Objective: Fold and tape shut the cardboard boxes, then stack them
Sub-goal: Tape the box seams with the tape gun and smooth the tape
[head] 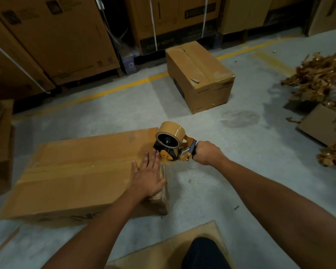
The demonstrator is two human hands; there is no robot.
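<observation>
While kneeling with one dark-trousered knee (200, 253) on a flattened cardboard sheet (159, 249) at the bottom edge of the frame, working on the near box (76, 171) at lower left. Pressing down on the right end of its top with the left hand (147, 171), fingers straight and spread, holding nothing. Gripping the handle of the tape dispenser (170, 144) with the right hand (206, 152), fingers wrapped fully round it, just right of centre; mouth of the dispenser set at the box's right edge, right beside the left fingertips. Judging by the glossy strip along the top seam: flaps folded, main seam taped nearly to its end, with probably only the cut and a smoothing-down over the side left here. Further up, right of centre, apart on the concrete floor (241, 171): a second box (200, 74), closed and taped, not stacked. At the right edge, a heap of crumpled tape (318, 74). Across the top, beyond a yellow floor line (124, 86), tall cartons (56, 35). No stacking done, as far as can be seen.
</observation>
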